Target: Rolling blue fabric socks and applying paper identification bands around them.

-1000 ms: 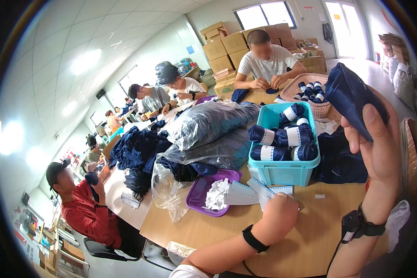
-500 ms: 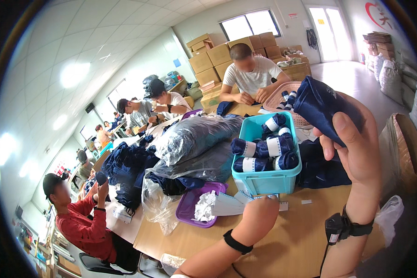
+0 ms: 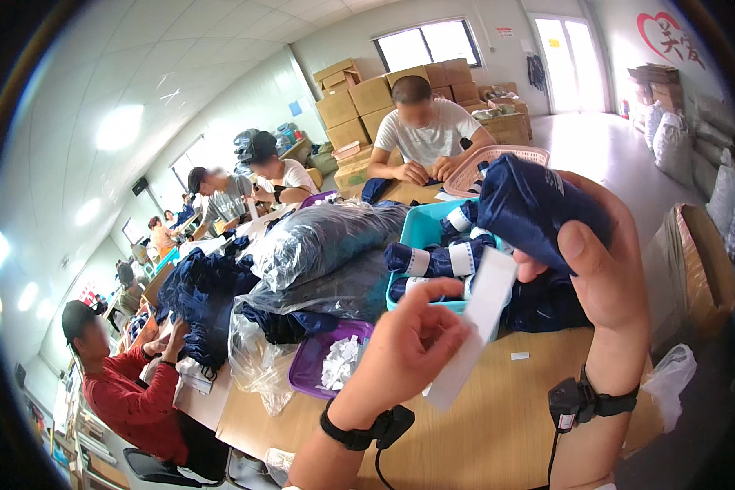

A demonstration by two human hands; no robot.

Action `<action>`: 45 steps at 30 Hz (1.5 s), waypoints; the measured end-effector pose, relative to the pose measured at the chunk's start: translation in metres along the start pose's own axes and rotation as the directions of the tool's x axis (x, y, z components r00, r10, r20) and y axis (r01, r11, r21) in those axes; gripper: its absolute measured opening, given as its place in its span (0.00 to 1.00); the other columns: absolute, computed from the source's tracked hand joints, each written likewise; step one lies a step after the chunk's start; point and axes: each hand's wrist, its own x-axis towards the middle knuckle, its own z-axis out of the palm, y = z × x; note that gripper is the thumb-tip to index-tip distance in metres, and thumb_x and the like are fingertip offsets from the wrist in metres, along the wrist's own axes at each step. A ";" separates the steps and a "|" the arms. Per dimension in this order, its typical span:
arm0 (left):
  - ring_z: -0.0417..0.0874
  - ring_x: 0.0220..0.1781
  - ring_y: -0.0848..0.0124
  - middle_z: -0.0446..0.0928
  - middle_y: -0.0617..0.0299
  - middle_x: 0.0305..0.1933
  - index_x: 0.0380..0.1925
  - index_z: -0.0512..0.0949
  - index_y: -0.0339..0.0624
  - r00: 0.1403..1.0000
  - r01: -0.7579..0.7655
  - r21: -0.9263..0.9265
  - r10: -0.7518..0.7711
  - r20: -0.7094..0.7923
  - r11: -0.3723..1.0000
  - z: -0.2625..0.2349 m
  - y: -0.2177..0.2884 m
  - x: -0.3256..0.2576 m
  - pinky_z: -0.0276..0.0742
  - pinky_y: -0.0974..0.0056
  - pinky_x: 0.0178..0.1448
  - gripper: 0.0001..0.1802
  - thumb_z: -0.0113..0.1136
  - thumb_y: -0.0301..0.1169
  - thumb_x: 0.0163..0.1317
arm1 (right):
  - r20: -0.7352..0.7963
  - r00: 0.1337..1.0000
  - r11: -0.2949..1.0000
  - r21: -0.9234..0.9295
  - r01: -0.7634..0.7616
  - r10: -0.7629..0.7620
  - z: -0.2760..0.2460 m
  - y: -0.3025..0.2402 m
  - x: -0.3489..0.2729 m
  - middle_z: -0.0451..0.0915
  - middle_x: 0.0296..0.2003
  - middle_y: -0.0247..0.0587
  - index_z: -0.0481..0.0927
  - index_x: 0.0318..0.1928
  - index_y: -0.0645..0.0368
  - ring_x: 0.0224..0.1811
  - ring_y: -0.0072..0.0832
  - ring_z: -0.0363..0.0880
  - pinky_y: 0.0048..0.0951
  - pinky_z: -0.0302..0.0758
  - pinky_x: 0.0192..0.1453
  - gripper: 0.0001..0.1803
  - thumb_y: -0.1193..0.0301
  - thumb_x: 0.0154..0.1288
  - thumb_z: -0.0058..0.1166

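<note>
The right hand (image 3: 608, 269) is raised above the desk (image 3: 498, 416), its fingers closed around a rolled navy garment (image 3: 535, 208), with the thumb pressed on the roll's lower edge. The left hand (image 3: 404, 347) sits just below and beside it, fingers pinched on the lower part of a white paper strip (image 3: 474, 327) that slants up until its top end touches the navy roll. Both wrists carry black bands. Behind the hands stands a teal bin (image 3: 420, 233) holding more navy rolls with white bands (image 3: 445, 260). To its left lie clear plastic bags of dark garments (image 3: 322, 245), and in front of them a purple tray (image 3: 314, 371) holds a heap of white paper strips (image 3: 340, 361). Across the desk a person in a white shirt (image 3: 425, 135) works beside a pink basket (image 3: 486, 163)
</note>
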 end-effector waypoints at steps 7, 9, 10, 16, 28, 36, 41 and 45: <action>0.88 0.47 0.75 0.85 0.59 0.44 0.67 0.66 0.35 0.974 -0.097 -0.227 0.045 -0.222 0.969 -0.013 0.003 0.002 0.84 0.70 0.51 0.25 0.62 0.18 0.74 | -0.023 0.999 0.999 -0.020 -0.034 0.034 0.009 0.007 -0.004 0.87 0.46 0.47 0.75 0.64 0.72 0.42 0.30 0.91 0.30 0.88 0.51 0.37 0.57 0.67 0.75; 0.89 0.46 0.75 0.84 0.60 0.44 0.66 0.66 0.35 0.957 -0.152 -0.262 0.076 -0.279 0.953 -0.015 0.003 0.002 0.85 0.69 0.50 0.25 0.61 0.16 0.72 | 0.049 0.998 0.997 -0.059 -0.048 0.051 0.008 0.008 -0.002 0.87 0.45 0.45 0.77 0.63 0.71 0.43 0.30 0.90 0.30 0.88 0.51 0.36 0.57 0.66 0.75; 0.89 0.46 0.75 0.84 0.60 0.44 0.66 0.66 0.35 0.957 -0.163 -0.263 0.087 -0.278 0.951 -0.014 0.004 0.003 0.85 0.69 0.50 0.25 0.61 0.16 0.72 | 0.111 0.991 0.993 -0.099 -0.064 0.075 0.007 0.007 -0.001 0.87 0.45 0.44 0.79 0.62 0.71 0.44 0.29 0.90 0.31 0.87 0.51 0.35 0.57 0.66 0.75; 0.88 0.44 0.78 0.84 0.62 0.43 0.64 0.67 0.35 0.922 -0.212 -0.184 0.135 -0.362 0.960 -0.014 -0.001 0.007 0.82 0.73 0.47 0.26 0.66 0.18 0.70 | 0.194 0.980 0.988 -0.155 -0.024 0.054 0.027 0.019 0.001 0.86 0.42 0.34 0.85 0.55 0.68 0.39 0.15 0.81 0.19 0.79 0.45 0.25 0.62 0.65 0.74; 0.88 0.44 0.77 0.84 0.62 0.49 0.63 0.72 0.35 0.881 -0.244 -0.221 0.121 -0.457 0.944 -0.038 -0.015 0.019 0.85 0.73 0.44 0.31 0.71 0.16 0.59 | 0.269 0.910 0.935 -0.253 -0.250 0.316 0.048 0.047 0.004 0.84 0.38 0.32 0.84 0.57 0.70 0.37 0.12 0.79 0.17 0.78 0.43 0.30 0.60 0.64 0.75; 0.89 0.41 0.76 0.87 0.58 0.42 0.65 0.67 0.35 0.882 -0.244 -0.256 0.104 -0.460 0.935 -0.046 -0.020 0.018 0.83 0.75 0.41 0.34 0.75 0.20 0.61 | 0.292 0.900 0.943 -0.179 -0.282 0.325 0.046 0.055 0.003 0.84 0.38 0.31 0.84 0.57 0.71 0.37 0.11 0.78 0.15 0.77 0.43 0.31 0.57 0.65 0.75; 0.86 0.37 0.79 0.84 0.64 0.37 0.64 0.68 0.36 0.886 -0.219 -0.362 0.029 -0.462 0.906 -0.038 -0.014 0.018 0.78 0.77 0.36 0.32 0.73 0.19 0.63 | 0.313 0.901 0.946 -0.213 -0.242 0.301 0.044 0.060 0.003 0.85 0.39 0.32 0.85 0.58 0.70 0.38 0.13 0.79 0.16 0.78 0.44 0.30 0.58 0.65 0.74; 0.84 0.36 0.81 0.82 0.66 0.35 0.63 0.69 0.36 0.878 -0.258 -0.355 0.065 -0.473 0.899 -0.037 -0.020 0.019 0.78 0.76 0.37 0.28 0.71 0.19 0.67 | 0.347 0.884 0.940 -0.245 -0.237 0.313 0.041 0.057 0.005 0.86 0.40 0.34 0.85 0.58 0.69 0.39 0.14 0.80 0.18 0.79 0.46 0.30 0.58 0.65 0.74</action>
